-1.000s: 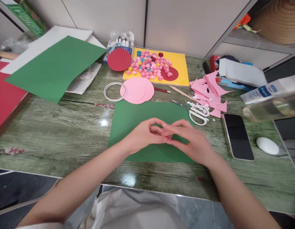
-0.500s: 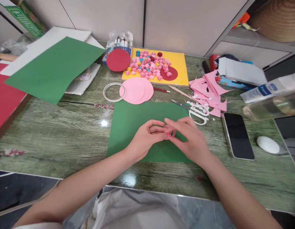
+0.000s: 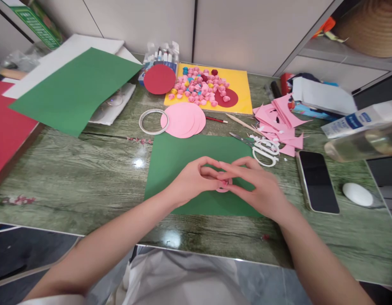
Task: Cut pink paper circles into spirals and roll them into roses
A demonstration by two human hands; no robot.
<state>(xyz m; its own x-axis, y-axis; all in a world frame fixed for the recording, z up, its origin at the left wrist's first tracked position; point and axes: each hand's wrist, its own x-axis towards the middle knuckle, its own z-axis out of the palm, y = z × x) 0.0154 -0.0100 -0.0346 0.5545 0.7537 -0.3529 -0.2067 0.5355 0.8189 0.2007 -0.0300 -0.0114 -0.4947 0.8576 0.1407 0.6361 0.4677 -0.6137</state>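
From here I see the left hand (image 3: 192, 180) pinching a small pink paper curl (image 3: 222, 190) over the near half of the green sheet (image 3: 177, 152). The right hand (image 3: 262, 186) arches in with a fingertip against the curl; whether it grips too, I can't tell.

That curl looks partly wound, I'd say, a loose loop hanging below the fingers. Plenty look finished: a heap of rolled paper buds (image 3: 196, 87), mostly pink, sits on the yellow sheet (image 3: 242, 82) at the far side. The overlapping pink discs (image 3: 180, 120) look uncut, so more could be rolled.

Left of the discs lies a tape roll (image 3: 153, 111); to the right, scissors (image 3: 238, 138) beside pink offcuts (image 3: 289, 114). Farther right on the wood-patterned counter (image 3: 88, 182) are a phone (image 3: 318, 180) and a white mouse (image 3: 357, 194). A larger green sheet (image 3: 75, 89) covers papers at far left. Pale panels (image 3: 234, 34) rise behind, and grey tiled floor (image 3: 266, 284) shows below the near edge
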